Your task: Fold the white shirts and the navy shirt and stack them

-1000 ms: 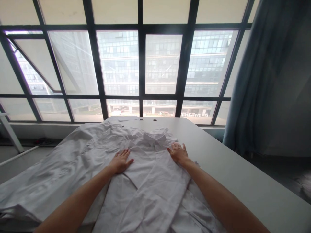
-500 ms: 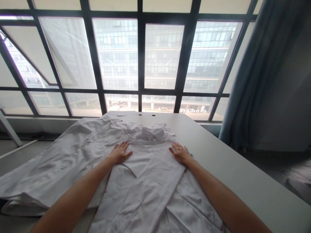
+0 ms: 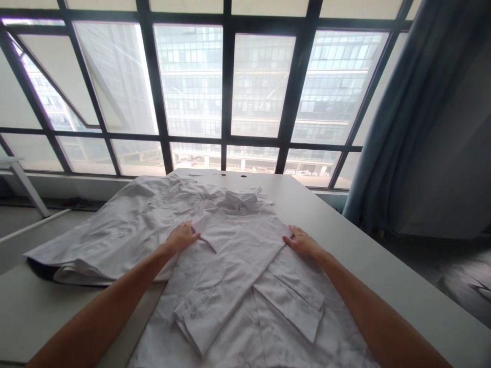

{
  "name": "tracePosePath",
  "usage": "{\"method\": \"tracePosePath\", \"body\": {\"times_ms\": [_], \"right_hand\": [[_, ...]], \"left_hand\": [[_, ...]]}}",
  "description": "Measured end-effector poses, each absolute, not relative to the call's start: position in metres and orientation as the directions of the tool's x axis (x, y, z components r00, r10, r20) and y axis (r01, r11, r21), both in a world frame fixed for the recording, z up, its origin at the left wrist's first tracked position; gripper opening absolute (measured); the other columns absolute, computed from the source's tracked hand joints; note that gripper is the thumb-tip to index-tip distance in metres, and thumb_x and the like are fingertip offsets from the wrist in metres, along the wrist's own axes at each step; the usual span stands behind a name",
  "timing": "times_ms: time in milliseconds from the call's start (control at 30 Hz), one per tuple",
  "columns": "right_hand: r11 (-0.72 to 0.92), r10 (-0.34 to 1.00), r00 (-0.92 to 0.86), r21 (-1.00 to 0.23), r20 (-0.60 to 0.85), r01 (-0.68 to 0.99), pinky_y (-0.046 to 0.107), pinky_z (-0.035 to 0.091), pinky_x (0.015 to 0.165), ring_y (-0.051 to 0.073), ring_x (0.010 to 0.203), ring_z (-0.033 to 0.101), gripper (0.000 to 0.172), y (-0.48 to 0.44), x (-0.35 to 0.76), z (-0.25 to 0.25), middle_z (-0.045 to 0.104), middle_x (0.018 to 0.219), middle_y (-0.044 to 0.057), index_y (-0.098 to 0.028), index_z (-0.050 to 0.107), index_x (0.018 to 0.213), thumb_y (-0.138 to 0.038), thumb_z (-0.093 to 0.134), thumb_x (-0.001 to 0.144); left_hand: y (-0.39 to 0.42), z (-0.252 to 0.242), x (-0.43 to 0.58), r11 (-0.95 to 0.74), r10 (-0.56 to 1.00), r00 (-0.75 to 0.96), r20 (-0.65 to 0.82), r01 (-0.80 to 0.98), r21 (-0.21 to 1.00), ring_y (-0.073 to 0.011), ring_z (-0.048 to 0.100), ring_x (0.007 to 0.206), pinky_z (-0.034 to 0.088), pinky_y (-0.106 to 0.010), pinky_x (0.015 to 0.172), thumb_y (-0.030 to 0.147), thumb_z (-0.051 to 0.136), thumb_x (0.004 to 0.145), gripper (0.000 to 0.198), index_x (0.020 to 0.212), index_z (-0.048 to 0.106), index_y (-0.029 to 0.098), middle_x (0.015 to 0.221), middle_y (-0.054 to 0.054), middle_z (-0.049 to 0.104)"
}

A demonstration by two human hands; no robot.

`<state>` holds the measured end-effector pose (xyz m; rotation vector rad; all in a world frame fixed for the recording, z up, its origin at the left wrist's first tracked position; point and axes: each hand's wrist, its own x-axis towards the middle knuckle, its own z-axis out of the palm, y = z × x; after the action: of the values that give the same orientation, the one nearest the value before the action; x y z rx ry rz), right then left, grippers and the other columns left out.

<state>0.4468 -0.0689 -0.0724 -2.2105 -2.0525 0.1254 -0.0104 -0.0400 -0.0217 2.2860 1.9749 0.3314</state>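
The white shirt (image 3: 233, 255) lies lengthwise away from me on the worktop (image 3: 383, 286), collar (image 3: 241, 199) farthest. My left hand (image 3: 182, 237) curls on its left shoulder, grip unclear; my right hand (image 3: 303, 243) presses flat and open on its right shoulder.

The shirt (image 3: 238, 255) is plain white, as is the heap of garments (image 3: 115, 230) beside it. The tabletop (image 3: 383, 276) is pale grey. The curtain (image 3: 399, 117) is dusty blue, the window frame (image 3: 226, 92) black.
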Motion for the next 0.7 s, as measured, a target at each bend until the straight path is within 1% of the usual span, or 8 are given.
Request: {"method": "tracePosePath", "body": {"times_ms": [100,167,233,300,433,567,633,700], "right_hand": [[-0.042,0.995,0.055,-0.158,0.080,0.987,0.030,0.019,0.119,0.023,0.145,0.029,0.070,-0.074,0.447,-0.075,0.034,0.156,0.015,-0.005,0.034,0.150,-0.049,0.038,0.096],[-0.036,0.995,0.050,-0.156,0.087,0.987,0.031,0.020,0.119,0.023,0.145,0.030,0.069,-0.076,0.446,-0.075,0.035,0.156,0.014,-0.005,0.036,0.150,-0.048,0.038,0.096],[-0.032,0.996,0.045,-0.153,0.081,0.988,0.032,0.020,0.119,0.024,0.145,0.030,0.068,-0.077,0.446,-0.074,0.035,0.156,0.015,-0.006,0.037,0.149,-0.048,0.038,0.096],[-0.028,0.997,0.040,-0.156,0.073,0.987,0.033,0.020,0.119,0.024,0.145,0.030,0.068,-0.077,0.446,-0.073,0.035,0.156,0.014,-0.006,0.037,0.150,-0.049,0.038,0.096],[-0.012,0.997,0.025,-0.164,0.076,0.986,0.032,0.021,0.119,0.025,0.145,0.029,0.068,-0.077,0.446,-0.070,0.035,0.155,0.014,-0.006,0.038,0.149,-0.048,0.039,0.095],[0.001,0.998,0.010,-0.176,0.064,0.984,0.034,0.021,0.119,0.026,0.145,0.029,0.069,-0.081,0.444,-0.066,0.034,0.156,0.016,-0.003,0.037,0.149,-0.048,0.038,0.096],[0.009,0.998,0.002,-0.186,0.061,0.982,0.035,0.021,0.119,0.026,0.145,0.029,0.070,-0.082,0.443,-0.064,0.034,0.155,0.018,-0.003,0.037,0.149,-0.048,0.038,0.096],[0.008,0.998,0.004,-0.196,0.061,0.981,0.036,0.022,0.118,0.027,0.145,0.030,0.069,-0.083,0.443,-0.063,0.034,0.155,0.019,-0.003,0.037,0.149,-0.048,0.039,0.096]], "left_hand": [[-0.045,-0.010,-0.017,-0.053,0.997,0.070,-0.026,0.909,0.414,-0.0267,0.065,0.102,0.049,-0.026,0.080,0.033,0.070,0.077,0.043,0.115,0.062,0.012,0.106,-0.013,0.070],[-0.053,-0.004,-0.020,0.035,0.994,0.024,-0.109,0.859,0.510,-0.0252,0.068,0.090,0.051,-0.025,0.068,0.031,0.072,0.074,0.051,0.119,0.058,0.011,0.098,-0.011,0.071],[-0.065,0.000,-0.022,0.125,0.978,-0.012,-0.206,0.828,0.547,-0.0231,0.068,0.078,0.050,-0.024,0.059,0.033,0.072,0.072,0.061,0.126,0.053,0.011,0.091,-0.009,0.070],[-0.078,0.001,-0.024,0.175,0.961,-0.020,-0.274,0.813,0.555,-0.0209,0.066,0.069,0.050,-0.024,0.053,0.040,0.074,0.070,0.065,0.125,0.052,0.013,0.084,-0.005,0.068],[-0.103,0.004,-0.029,0.156,0.937,0.056,-0.344,0.816,0.557,-0.0190,0.063,0.059,0.051,-0.024,0.047,0.053,0.076,0.065,0.057,0.105,0.059,0.015,0.067,-0.001,0.061],[-0.117,0.013,-0.031,0.112,0.861,0.169,-0.479,0.857,0.504,-0.0157,0.057,0.047,0.048,-0.022,0.041,0.056,0.073,0.069,0.045,0.084,0.059,0.016,0.056,0.001,0.056],[-0.119,0.022,-0.025,0.085,0.850,0.180,-0.495,0.881,0.466,-0.0135,0.054,0.043,0.045,-0.021,0.038,0.057,0.071,0.072,0.044,0.075,0.056,0.016,0.052,0.000,0.055],[-0.120,0.034,-0.011,0.051,0.850,0.193,-0.489,0.895,0.443,-0.0127,0.053,0.040,0.044,-0.020,0.037,0.058,0.067,0.076,0.046,0.066,0.054,0.015,0.049,-0.001,0.054]]}}
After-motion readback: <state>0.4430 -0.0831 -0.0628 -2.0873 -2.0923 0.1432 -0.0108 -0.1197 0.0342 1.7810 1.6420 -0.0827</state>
